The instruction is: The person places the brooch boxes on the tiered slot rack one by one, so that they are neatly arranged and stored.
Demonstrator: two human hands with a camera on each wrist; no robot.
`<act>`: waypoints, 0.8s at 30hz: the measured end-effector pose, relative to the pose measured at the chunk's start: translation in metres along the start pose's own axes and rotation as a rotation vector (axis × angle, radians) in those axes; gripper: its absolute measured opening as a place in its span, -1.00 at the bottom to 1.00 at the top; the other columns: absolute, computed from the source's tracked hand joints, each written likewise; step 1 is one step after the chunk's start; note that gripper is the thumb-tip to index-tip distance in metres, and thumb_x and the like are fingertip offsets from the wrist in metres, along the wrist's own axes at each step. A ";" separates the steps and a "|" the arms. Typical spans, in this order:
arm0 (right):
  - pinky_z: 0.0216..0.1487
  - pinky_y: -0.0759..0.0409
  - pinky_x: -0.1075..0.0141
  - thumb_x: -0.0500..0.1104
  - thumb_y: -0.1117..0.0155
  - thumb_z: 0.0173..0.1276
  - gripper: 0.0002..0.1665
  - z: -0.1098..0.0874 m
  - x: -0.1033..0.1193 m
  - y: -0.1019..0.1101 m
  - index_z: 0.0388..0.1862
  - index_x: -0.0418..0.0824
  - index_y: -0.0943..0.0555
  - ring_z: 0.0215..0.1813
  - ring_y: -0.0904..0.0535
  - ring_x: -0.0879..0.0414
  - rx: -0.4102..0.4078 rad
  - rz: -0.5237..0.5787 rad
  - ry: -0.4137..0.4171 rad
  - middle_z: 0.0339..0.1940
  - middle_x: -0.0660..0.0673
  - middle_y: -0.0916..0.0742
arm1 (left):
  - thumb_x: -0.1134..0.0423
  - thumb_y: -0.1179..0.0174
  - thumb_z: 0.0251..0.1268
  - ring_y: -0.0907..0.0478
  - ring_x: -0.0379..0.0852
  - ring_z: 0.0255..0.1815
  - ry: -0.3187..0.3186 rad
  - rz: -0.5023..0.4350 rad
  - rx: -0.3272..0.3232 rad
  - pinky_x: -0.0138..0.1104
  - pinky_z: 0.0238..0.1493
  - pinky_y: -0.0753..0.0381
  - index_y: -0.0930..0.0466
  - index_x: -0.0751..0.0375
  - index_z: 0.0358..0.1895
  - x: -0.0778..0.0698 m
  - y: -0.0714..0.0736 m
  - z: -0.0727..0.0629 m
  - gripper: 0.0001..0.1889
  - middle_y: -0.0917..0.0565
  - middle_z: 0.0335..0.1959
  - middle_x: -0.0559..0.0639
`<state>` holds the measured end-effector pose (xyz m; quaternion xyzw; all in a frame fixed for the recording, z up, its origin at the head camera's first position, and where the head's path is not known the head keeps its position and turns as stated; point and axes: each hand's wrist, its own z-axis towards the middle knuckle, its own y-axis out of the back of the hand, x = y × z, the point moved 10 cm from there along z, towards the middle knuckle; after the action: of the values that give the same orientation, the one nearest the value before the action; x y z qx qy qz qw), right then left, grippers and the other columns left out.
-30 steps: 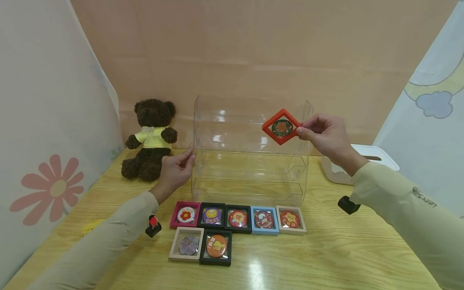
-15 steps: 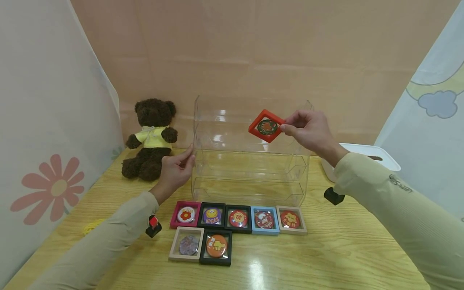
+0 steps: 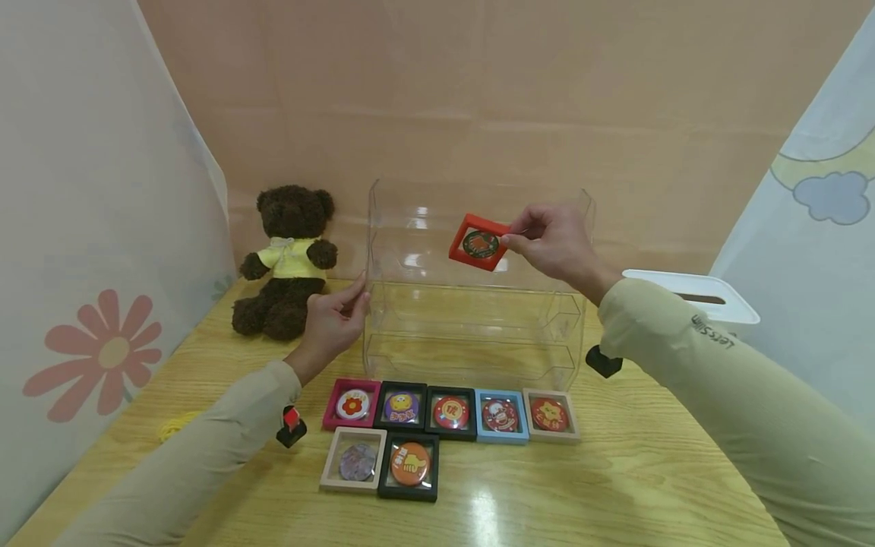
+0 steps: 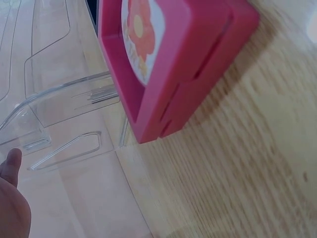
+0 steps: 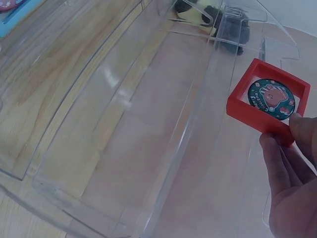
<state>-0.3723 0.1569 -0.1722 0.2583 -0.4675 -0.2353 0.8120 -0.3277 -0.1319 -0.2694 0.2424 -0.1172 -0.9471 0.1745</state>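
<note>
In the head view my right hand [image 3: 557, 239] pinches a red square frame [image 3: 478, 243] by its right corner, thumb in front. A dark green badge with a reddish figure [image 5: 271, 99] shows inside it in the right wrist view. The frame is held in the air before the upper tiers of a clear plastic display rack [image 3: 472, 349]. My left hand [image 3: 333, 323] pinches the rack's left side edge between thumb and fingers. In front of the rack lie several framed badges, among them a magenta frame [image 4: 183, 74], a light blue frame [image 3: 502, 437] and a black frame [image 3: 408, 494].
A brown teddy bear [image 3: 290, 262] in a yellow shirt sits left of the rack. A white-lidded tissue box [image 3: 734, 300] stands behind the right forearm. Something yellow [image 3: 178, 425] lies by the left sleeve. A peach backdrop [image 3: 478, 91] hangs behind the wooden table [image 3: 581, 494].
My right hand has moved left with the red frame, which has turned from a diamond tilt to nearly level. The left hand stays at the rack's edge.
</note>
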 end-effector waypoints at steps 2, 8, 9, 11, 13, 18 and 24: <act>-0.37 -0.63 0.38 -0.29 -0.37 0.23 -0.88 0.001 0.003 -0.005 -0.34 -0.37 -0.64 -0.30 -0.68 -0.04 0.015 -0.006 0.007 -0.32 -0.21 -0.73 | 0.56 -0.18 0.20 -0.65 -0.07 -0.61 0.008 -0.001 0.003 -0.57 -0.70 -0.50 -0.54 0.55 0.04 0.000 -0.001 0.000 -0.68 -0.69 -0.37 0.28; -0.31 -0.65 0.26 -0.26 -0.35 0.25 -0.91 0.005 0.010 -0.023 -0.37 -0.29 -0.65 -0.30 -0.68 0.05 0.073 -0.023 -0.007 -0.32 -0.13 -0.72 | 0.52 -0.18 0.23 -0.67 -0.10 -0.57 0.016 0.021 0.020 -0.51 -0.68 -0.55 -0.54 0.51 0.07 -0.001 -0.002 0.000 -0.68 -0.69 -0.36 0.30; -0.31 -0.65 0.24 -0.26 -0.35 0.26 -0.92 0.005 0.011 -0.026 -0.37 -0.28 -0.65 -0.30 -0.67 0.05 0.081 -0.028 -0.004 -0.33 -0.13 -0.72 | 0.52 -0.18 0.23 -0.67 -0.09 -0.56 0.016 0.024 0.021 -0.51 -0.68 -0.55 -0.54 0.51 0.07 -0.001 -0.002 0.000 -0.68 -0.69 -0.35 0.30; -0.31 -0.66 0.23 -0.27 -0.36 0.25 -0.92 0.007 0.015 -0.031 -0.39 -0.28 -0.64 -0.30 -0.68 0.04 0.092 -0.047 0.018 -0.34 -0.12 -0.72 | 0.52 -0.18 0.23 -0.67 -0.08 -0.55 0.020 0.027 0.020 -0.51 -0.67 -0.55 -0.54 0.52 0.06 -0.002 -0.003 0.000 -0.68 -0.69 -0.35 0.28; -0.31 -0.67 0.22 -0.30 -0.36 0.24 -0.93 0.007 0.020 -0.034 -0.41 -0.30 -0.64 -0.31 -0.69 0.02 0.101 -0.060 0.048 -0.37 -0.13 -0.71 | 0.52 -0.18 0.23 -0.68 -0.07 -0.54 0.027 0.029 0.019 -0.54 -0.67 -0.54 -0.54 0.52 0.05 -0.002 -0.003 0.000 -0.68 -0.70 -0.35 0.26; -0.33 -0.64 0.24 -0.33 -0.37 0.22 -0.92 0.009 0.026 -0.042 -0.43 -0.30 -0.62 -0.36 -0.66 0.05 0.130 -0.110 0.088 -0.41 -0.12 -0.70 | 0.53 -0.18 0.23 -0.68 -0.07 -0.54 0.037 0.021 0.016 -0.55 -0.67 -0.53 -0.54 0.51 0.06 -0.001 -0.003 0.000 -0.68 -0.70 -0.33 0.24; -0.33 -0.59 0.22 -0.30 -0.36 0.24 -0.93 0.011 0.026 -0.049 -0.39 -0.29 -0.63 -0.37 -0.59 0.05 0.173 -0.164 0.086 -0.39 -0.11 -0.68 | 0.55 -0.20 0.20 -0.67 -0.07 -0.57 0.018 0.011 0.003 -0.55 -0.69 -0.50 -0.55 0.44 0.07 -0.005 -0.002 0.000 -0.67 -0.70 -0.34 0.24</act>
<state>-0.3777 0.1019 -0.1822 0.3746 -0.4282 -0.2484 0.7840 -0.3240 -0.1279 -0.2675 0.2503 -0.1184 -0.9438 0.1802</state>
